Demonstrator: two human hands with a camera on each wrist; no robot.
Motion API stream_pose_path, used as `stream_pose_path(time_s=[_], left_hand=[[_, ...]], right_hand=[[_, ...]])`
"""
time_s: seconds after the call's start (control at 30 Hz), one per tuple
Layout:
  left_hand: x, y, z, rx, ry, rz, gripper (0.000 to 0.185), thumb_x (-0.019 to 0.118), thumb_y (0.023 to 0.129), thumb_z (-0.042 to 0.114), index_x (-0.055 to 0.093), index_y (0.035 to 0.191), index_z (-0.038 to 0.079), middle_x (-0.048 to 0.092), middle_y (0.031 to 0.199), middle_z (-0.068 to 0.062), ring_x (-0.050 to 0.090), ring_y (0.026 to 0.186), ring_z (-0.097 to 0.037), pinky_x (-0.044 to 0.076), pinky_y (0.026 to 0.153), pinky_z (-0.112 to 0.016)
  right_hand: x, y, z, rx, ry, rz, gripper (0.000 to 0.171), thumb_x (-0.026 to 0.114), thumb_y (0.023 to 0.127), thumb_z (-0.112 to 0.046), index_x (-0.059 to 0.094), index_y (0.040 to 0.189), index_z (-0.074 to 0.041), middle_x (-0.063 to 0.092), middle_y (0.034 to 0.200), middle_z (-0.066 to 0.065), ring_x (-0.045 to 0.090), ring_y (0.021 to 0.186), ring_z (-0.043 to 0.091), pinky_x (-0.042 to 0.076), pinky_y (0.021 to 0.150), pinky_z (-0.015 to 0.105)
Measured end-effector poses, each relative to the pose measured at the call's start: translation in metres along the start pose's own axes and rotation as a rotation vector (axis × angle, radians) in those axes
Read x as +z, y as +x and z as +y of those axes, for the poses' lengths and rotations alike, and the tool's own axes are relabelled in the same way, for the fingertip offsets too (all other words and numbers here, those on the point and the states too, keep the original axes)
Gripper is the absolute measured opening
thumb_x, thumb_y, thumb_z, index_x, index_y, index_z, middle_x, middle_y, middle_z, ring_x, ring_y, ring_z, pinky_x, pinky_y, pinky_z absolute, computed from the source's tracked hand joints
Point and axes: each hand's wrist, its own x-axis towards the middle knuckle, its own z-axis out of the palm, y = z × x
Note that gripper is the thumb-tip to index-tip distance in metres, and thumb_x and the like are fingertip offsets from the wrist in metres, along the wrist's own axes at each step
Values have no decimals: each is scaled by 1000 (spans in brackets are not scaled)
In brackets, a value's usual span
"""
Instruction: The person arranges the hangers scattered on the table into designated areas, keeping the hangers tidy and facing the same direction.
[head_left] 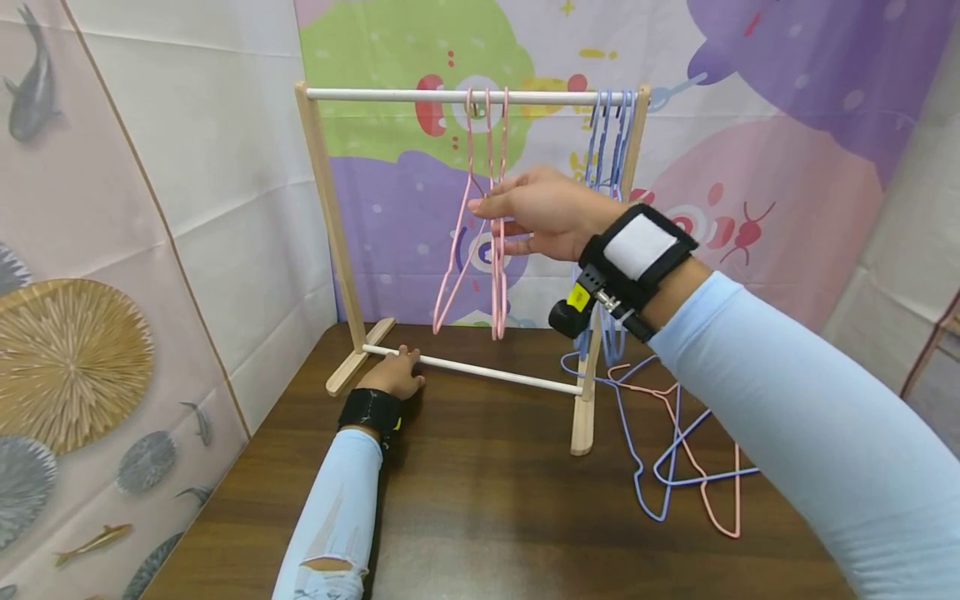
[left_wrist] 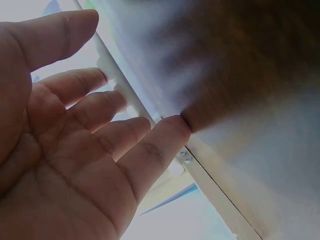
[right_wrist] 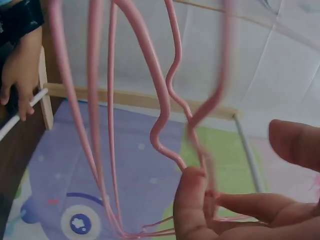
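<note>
Right now the right hand [head_left: 543,212] is up at the pink hangers [head_left: 487,242] on the top rail [head_left: 465,97] of the wooden rack [head_left: 326,217], fingers curled and pinching the wire of one of them; the right wrist view shows thumb and fingertips [right_wrist: 192,197] closed on pink wire, slightly blurred. The left hand [head_left: 396,377] sits low, fingers laid fairly straight over the rack's lower white rod [head_left: 495,373], pressing it to the worktop [head_left: 480,517], not wrapped round it.

To do this well, I'd judge: keep the left hand bracing, since the rack looks light and may tip or slide. Pinch one wire only, as the three pink hangers hang close together and could tangle. Move the hook along or off the rail without dragging its neighbours.

Around: blue hangers [head_left: 609,125] hang on the same rail just right of the right hand, crowded against the rack's far post. Below the right forearm, loose blue and pink hangers [head_left: 675,450] lie overlapped on the worktop; wires crossed, likely to snag. A printed backdrop [head_left: 750,125] stands behind the rack.
</note>
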Motion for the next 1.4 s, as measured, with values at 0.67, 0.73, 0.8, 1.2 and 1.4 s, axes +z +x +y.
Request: stream_pose_path(time_s=[0.67, 0.73, 0.8, 1.2, 1.4], left_hand=[[-1, 0, -2, 14, 10, 8, 65, 55, 102, 20, 32, 158, -4, 22, 161, -35, 25, 148, -52, 30, 118, -60], [-1, 0, -3, 15, 5, 12, 65, 55, 102, 20, 31, 158, -4, 22, 161, -35, 24, 149, -51, 29, 119, -59], [0, 0, -3, 17, 2, 15, 65, 55, 102, 20, 31, 158, -4, 21, 161, -36, 24, 149, -51, 28, 120, -59], [1, -1, -2, 12, 6, 12, 65, 55, 102, 21, 32, 158, -4, 22, 162, -35, 26, 148, -51, 29, 119, -59], [0, 0, -3, 22, 14, 17, 65, 55, 102, 20, 32, 157, -5, 24, 161, -35, 27, 148, -51, 29, 119, -58]], right_hand=[[-44, -91, 32, -599, -792, 502, 22, 66, 99, -22, 75, 110, -5, 74, 90, 8, 64, 73, 14, 44, 60, 20], [-49, -94, 35, -652, -817, 589, 20, 66, 98, -19, 76, 106, -4, 72, 83, 8, 60, 66, 8, 42, 58, 17], [-56, -96, 41, -694, -830, 674, 18, 66, 97, -16, 77, 101, -3, 71, 78, 9, 55, 60, 4, 39, 56, 17], [-115, -79, 109, -511, -1038, 824, 32, 60, 98, -21, 73, 95, 8, 71, 77, 24, 63, 66, 40, 40, 51, 42], [-135, -60, 173, -260, -1071, 676, 31, 64, 96, -22, 75, 90, 6, 69, 72, 17, 60, 64, 34, 41, 47, 39]])
